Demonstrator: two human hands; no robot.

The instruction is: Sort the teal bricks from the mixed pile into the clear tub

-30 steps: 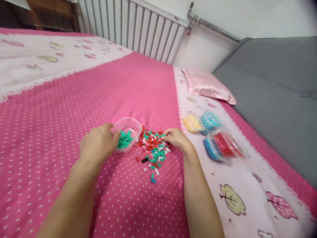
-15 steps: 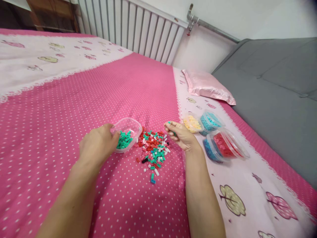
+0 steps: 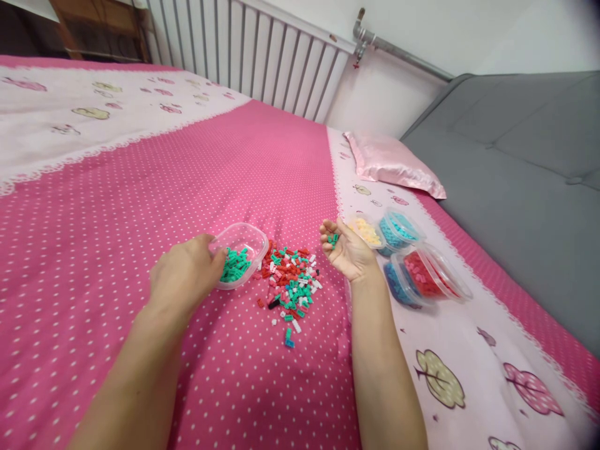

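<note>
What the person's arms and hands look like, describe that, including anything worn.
The left hand and right hand wear no gloves. The left forearm and right forearm show no sleeve, watch or bracelet down to the picture's edge. No ring shows, though part of the left hand is hidden.
</note>
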